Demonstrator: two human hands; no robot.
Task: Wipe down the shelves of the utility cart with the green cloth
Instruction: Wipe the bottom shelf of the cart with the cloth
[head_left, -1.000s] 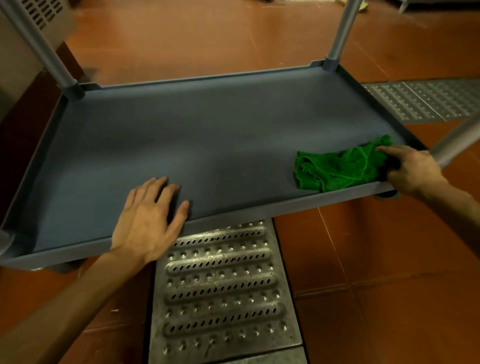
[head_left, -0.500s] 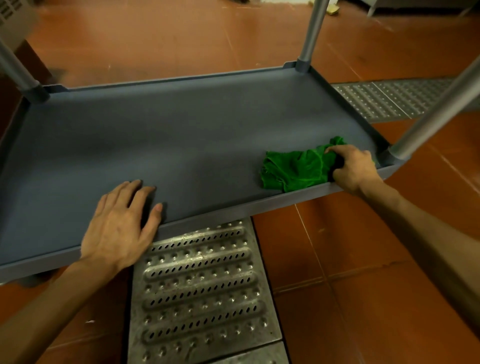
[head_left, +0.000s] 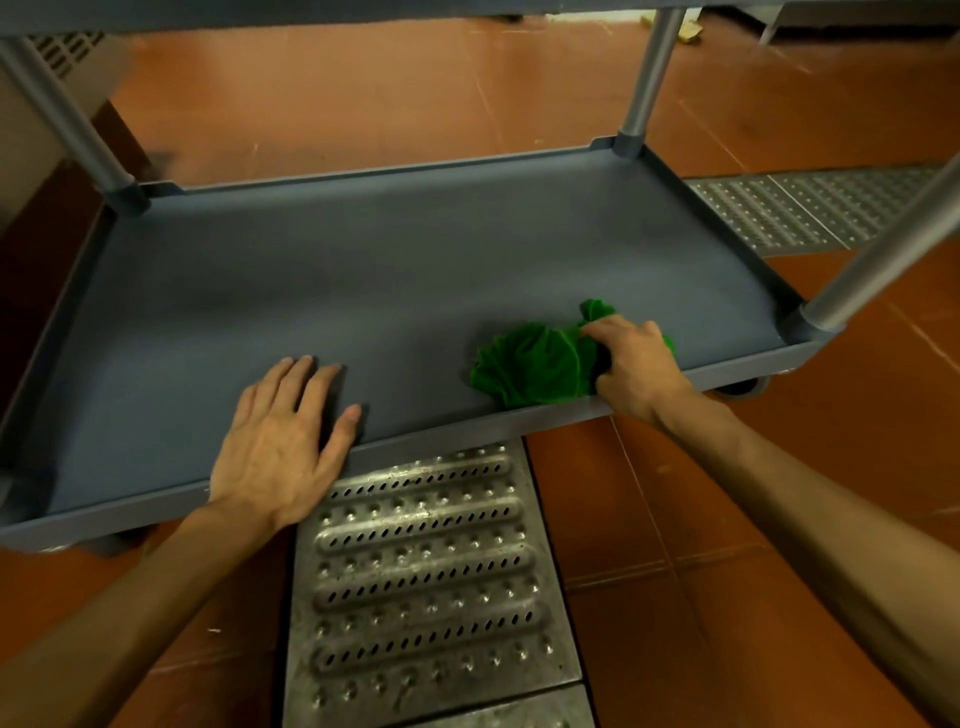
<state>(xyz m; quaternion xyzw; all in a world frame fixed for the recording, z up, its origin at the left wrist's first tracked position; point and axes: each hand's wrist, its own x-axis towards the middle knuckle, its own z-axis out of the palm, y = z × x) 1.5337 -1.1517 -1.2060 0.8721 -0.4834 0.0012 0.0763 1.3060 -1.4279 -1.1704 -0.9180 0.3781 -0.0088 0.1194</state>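
The grey-blue bottom shelf (head_left: 363, 270) of the utility cart fills the middle of the view, low above the floor. A crumpled green cloth (head_left: 530, 364) lies on the shelf near its front edge, right of centre. My right hand (head_left: 636, 366) grips the cloth's right end with curled fingers. My left hand (head_left: 283, 439) rests flat on the shelf's front left part, fingers straight and spread, palm over the front rim.
Grey upright posts stand at the back left corner (head_left: 67, 119), back right corner (head_left: 649, 78) and front right corner (head_left: 883, 249). A perforated metal drain grate (head_left: 431, 582) lies in the red tile floor below the front rim; another grate (head_left: 810, 208) runs at right. A caster (head_left: 743, 387) shows under the right end.
My right hand has dragged the green cloth leftwards along the front edge, away from the right corner. My left hand stays flat on the shelf. The view has shifted and pulled back.
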